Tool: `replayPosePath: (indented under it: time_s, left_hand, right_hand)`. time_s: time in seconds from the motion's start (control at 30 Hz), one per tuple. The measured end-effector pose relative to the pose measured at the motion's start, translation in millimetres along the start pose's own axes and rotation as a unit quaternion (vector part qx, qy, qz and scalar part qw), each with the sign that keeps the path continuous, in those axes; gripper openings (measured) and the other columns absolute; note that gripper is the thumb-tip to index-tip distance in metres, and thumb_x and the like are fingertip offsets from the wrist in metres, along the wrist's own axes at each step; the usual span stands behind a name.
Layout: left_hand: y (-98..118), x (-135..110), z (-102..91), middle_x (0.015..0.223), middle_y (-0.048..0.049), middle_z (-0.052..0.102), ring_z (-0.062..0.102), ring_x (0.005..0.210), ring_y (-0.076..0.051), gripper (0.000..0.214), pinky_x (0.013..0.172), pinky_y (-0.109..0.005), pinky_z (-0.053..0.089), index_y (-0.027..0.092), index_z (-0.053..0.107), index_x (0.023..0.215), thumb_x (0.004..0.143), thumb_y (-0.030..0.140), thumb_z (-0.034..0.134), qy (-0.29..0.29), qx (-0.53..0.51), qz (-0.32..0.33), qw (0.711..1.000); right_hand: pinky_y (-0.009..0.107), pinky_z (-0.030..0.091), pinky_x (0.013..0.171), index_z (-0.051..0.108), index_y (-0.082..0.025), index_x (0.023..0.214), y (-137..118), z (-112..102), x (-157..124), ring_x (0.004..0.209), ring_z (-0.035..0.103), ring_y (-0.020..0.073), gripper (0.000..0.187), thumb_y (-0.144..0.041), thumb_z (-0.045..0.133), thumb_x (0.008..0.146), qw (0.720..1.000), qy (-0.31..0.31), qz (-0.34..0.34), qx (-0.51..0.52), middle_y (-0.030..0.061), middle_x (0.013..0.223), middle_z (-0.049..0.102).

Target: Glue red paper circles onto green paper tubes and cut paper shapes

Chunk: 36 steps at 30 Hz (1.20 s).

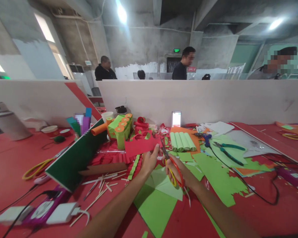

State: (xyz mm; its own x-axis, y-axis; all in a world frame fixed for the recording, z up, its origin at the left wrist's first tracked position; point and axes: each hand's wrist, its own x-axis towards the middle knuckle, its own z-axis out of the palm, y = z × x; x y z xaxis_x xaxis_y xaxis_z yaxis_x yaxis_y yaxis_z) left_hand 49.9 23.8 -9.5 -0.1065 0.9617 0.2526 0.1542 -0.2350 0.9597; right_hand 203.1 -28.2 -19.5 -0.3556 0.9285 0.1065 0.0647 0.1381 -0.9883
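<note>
No writing can be read: the green lit sign [176,50] high on the back wall [139,43] and the red plate [191,69] just below it carry characters too small to make out, and the small label [88,62] farther left is likewise blurred.

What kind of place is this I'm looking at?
Probably a shared craft workshop in a bare concrete hall. The left hand holds a red paper sheet while the right hand puts scissors to it; green paper, a glue gun and pliers litter the red table.
</note>
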Motion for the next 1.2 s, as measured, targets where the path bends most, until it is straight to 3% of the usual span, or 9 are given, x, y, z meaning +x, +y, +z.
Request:
replayPosePath:
  time_s: [0.3, 0.63, 1.2]
  left_hand:
    - [-6, 1, 0.0, 0.059, -0.0047, 0.066, 0.062, 0.061, -0.019, 0.053, 0.064, -0.028, 0.047, 0.014, 0.071, 0.069, 0.082, 0.062, 0.052, 0.001, 0.022, -0.007, 1.0]
    - [4, 2, 0.1, 0.056, -0.0033, 0.063, 0.06, 0.059, -0.018, 0.052, 0.061, -0.025, 0.045, 0.016, 0.063, 0.059, 0.082, 0.061, 0.052, 0.036, -0.019, 0.015, 0.999]
    - [-1, -1, 1.1, 0.051, -0.001, 0.058, 0.054, 0.053, -0.016, 0.054, 0.055, -0.024, 0.04, 0.016, 0.062, 0.058, 0.081, 0.063, 0.052, 0.006, 0.017, 0.002, 1.0]
  right_hand:
    - [0.019, 0.044, 0.043, 0.051, -0.021, 0.1, 4, -1, 2, 0.045, 0.049, 0.0078, 0.048, -0.067, 0.049, 0.087, 1.0, 0.006, 0.003, -0.005, -0.0043, 0.067, 0.056]
    - [0.018, 0.042, 0.042, 0.052, -0.023, 0.114, 7, 1, 3, 0.044, 0.047, 0.0073, 0.053, -0.069, 0.045, 0.089, 1.0, -0.002, 0.022, 0.004, -0.004, 0.067, 0.055]
    - [0.018, 0.043, 0.043, 0.051, -0.022, 0.111, 5, 4, 0, 0.048, 0.048, 0.0085, 0.053, -0.07, 0.046, 0.088, 1.0, 0.004, 0.008, 0.025, -0.0035, 0.068, 0.054]
